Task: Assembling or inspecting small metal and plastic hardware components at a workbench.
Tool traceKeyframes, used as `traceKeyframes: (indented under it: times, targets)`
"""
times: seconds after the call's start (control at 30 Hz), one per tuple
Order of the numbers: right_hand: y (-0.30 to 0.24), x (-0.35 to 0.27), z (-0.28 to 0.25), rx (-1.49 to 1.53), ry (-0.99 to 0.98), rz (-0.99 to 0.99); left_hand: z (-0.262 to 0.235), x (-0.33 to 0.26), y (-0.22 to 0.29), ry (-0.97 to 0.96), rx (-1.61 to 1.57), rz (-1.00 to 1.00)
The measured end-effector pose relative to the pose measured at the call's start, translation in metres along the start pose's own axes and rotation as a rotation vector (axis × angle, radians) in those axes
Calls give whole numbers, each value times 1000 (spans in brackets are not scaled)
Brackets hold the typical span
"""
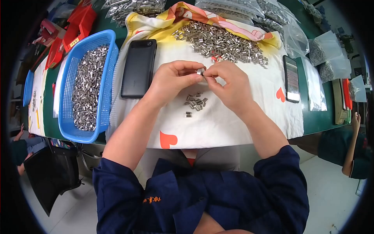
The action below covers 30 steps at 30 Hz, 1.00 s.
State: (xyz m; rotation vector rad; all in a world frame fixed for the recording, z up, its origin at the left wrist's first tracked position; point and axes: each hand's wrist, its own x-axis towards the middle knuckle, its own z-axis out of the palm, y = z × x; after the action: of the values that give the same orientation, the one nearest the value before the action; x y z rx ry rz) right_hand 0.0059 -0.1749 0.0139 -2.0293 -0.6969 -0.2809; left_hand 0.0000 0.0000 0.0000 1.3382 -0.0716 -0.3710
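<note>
Over the white cloth, my left hand (174, 80) pinches a small shiny metal cylinder (200, 71) between thumb and fingers. My right hand (230, 83) meets it from the right, thumb and forefinger closed at the cylinder's edge; whatever sits between those fingertips is mostly hidden. Just below my hands lies a small loose group of metal cylinders (196, 102), with a couple set apart nearer me. Beyond my hands, a large heap of similar cylinders (226, 43) spreads across the cloth.
A blue plastic basket (108, 84) full of metal cylinders stands at left, beside a black power-bank-like slab (138, 69). To the right lies a phone (291, 79). Bags of metal parts (326, 46) and red bins (80, 24) line the table. People sit at both sides.
</note>
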Motion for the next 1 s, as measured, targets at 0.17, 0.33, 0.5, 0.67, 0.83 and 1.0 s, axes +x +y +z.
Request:
traceKeyframes:
  times: [0.17,0.33,0.5,0.67,0.83,1.0]
  targets:
    - [-3,-1,2,-24,18,-24,5,-2,2,37,-29,7]
    - [-1,0,-6,65,-71,67,0,-2,2,27,18,-12]
    - [0,3,-11,136,-212,255,4,-5,8,-9,86,-72]
    - [23,17,-31,-21,26,387,2,-6,5,-76,153,-93]
    - [44,15,-25,-369,-67,192,4,-5,5,-80,148,-71]
    - [41,12,-20,-547,-101,145,2,-2,4,-29,97,-26]
